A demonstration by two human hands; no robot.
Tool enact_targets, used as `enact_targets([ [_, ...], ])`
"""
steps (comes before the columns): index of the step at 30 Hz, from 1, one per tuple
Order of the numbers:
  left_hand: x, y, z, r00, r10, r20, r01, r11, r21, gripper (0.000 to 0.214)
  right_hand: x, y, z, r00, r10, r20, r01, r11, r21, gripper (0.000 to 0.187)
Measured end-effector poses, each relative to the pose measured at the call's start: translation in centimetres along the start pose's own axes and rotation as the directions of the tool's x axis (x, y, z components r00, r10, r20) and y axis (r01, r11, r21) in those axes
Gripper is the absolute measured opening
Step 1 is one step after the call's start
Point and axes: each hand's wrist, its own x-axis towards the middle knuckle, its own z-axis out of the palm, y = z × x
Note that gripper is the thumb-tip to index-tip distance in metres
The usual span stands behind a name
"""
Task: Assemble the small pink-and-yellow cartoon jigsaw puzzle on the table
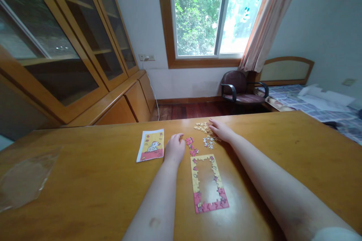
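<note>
A jigsaw border (pixel 196 184) of yellow and pink joined pieces lies on the table, its middle showing bare wood. Beyond it are loose pink pieces (pixel 189 142), white and grey pieces (pixel 208 142) and yellow pieces (pixel 201 127). My left hand (pixel 174 148) rests between the picture card (pixel 152 145) and the pink pieces, fingers loosely bent and apart, with nothing visible in them. At the right edge of the yellow pile, my right hand (pixel 222 130) lies with fingers stretched out; some pieces beside it are partly covered. The card shows a white animal on yellow and pink.
The wooden table (pixel 98 184) carries a clear plastic bag (pixel 24 180) at the left. A glass-fronted cabinet (pixel 85 41) stands along the left wall. Past the far table edge are a dark armchair (pixel 240 86) and a bed (pixel 305 92) with papers on it.
</note>
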Motion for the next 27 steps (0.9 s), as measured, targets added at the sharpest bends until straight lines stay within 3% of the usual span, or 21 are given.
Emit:
enact_targets([
  [2,0.0,0.0,0.0,1.000,-0.001,0.005,0.001,1.000,0.005,0.037,0.3,0.3,0.3,0.998,0.014,0.067,-0.010,0.998,-0.056,0.062],
  [8,0.0,-0.1,-0.1,1.000,0.002,0.009,-0.002,1.000,0.020,0.036,2.5,-0.8,0.8,0.973,-0.078,0.216,0.110,0.984,-0.141,0.071],
  [15,-0.2,0.3,-0.1,1.000,-0.004,0.013,0.004,1.000,0.022,0.035,4.7,-0.7,0.9,0.966,-0.133,0.223,0.155,0.984,-0.083,0.064],
  [20,-0.3,0.5,-0.2,1.000,0.002,0.012,-0.002,1.000,0.012,0.035,4.8,1.2,0.0,0.965,-0.143,0.220,0.129,0.989,0.073,0.080],
  [23,-0.2,0.4,-0.1,1.000,0.006,0.010,-0.007,0.999,0.031,0.035,4.5,2.2,-0.4,0.958,-0.143,0.248,0.125,0.988,0.086,0.090],
  [27,-0.2,0.6,-0.2,1.000,0.003,0.021,-0.004,0.999,0.051,0.035,4.5,1.8,0.1,0.951,-0.174,0.254,0.165,0.985,0.054,0.084],
])
